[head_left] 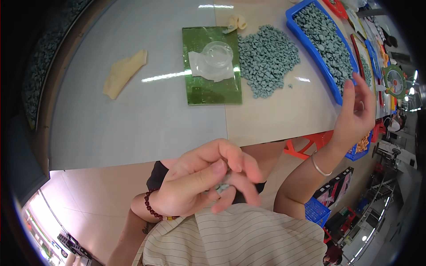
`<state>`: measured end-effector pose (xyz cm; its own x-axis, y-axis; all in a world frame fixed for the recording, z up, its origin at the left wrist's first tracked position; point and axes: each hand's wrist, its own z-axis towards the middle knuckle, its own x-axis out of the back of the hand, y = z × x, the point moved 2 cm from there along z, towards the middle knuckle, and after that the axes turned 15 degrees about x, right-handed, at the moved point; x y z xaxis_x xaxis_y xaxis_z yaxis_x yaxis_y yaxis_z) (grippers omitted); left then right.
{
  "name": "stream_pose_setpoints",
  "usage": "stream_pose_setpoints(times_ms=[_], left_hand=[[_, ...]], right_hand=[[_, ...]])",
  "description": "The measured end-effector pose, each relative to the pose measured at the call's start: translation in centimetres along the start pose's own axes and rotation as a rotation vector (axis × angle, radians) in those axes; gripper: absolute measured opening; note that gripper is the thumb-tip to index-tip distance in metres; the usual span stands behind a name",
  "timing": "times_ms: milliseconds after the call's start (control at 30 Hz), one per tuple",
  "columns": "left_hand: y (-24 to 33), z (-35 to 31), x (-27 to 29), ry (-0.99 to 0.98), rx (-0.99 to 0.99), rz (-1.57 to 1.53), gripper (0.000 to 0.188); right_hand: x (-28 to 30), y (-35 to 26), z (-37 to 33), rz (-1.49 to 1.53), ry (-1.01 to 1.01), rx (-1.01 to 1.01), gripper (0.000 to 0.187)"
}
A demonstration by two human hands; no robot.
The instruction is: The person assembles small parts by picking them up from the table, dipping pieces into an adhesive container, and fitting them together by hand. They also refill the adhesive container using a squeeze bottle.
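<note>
While a few blue-green stones (222, 188) rest in the left hand (217, 179), its fingers curl loosely around them and its thumb lies across, holding them just off the near edge of a table (168, 133) topped in grey and beige. Farther to the side, the right hand (358, 106) is raised by the near end of a blue tray (314, 57), its fingers bent yet apart in a loosely open shape; from where one stands, whether it touches the tray's rim cannot be told. More of the same stones fill that tray, and a loose pile (268, 62) spreads over the beige surface, one stray piece lying just beside it.

Against the pile's left side lies a flat green slab (195, 93), bearing a clear round dish (218, 51) and a translucent sheet of plastic (202, 68). One crumpled cream piece (125, 73) sits well apart on the grey, a second (240, 21) at the slab's far right corner. Dark red beads (150, 205) circle the left wrist, a pale bangle (320, 167) the right forearm, above a striped garment (239, 235). Beyond the right hand stands a small green fan (394, 82), with a red stool (316, 140) below the table's edge.
</note>
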<state>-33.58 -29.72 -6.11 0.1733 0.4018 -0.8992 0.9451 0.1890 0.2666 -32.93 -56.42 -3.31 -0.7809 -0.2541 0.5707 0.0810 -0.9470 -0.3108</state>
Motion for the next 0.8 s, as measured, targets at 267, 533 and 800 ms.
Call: stream_pose_setpoints(times_ms=[267,533,800], left_hand=[[-0.4,-0.3,1.8,-0.285,-0.225,0.107,0.024],[0.4,-0.4,1.3,0.004,-0.267,0.302,0.013],[0.3,-0.9,1.1,0.164,-0.578,0.932,0.008]], right_hand=[[-2.7,-5.2,-2.2,0.214,-0.399,0.036,0.011],[-1.1,-8.9,-3.1,0.485,-0.254,0.196,0.013],[-1.7,-13.2,-6.1,0.920,-0.121,0.237,0.037]])
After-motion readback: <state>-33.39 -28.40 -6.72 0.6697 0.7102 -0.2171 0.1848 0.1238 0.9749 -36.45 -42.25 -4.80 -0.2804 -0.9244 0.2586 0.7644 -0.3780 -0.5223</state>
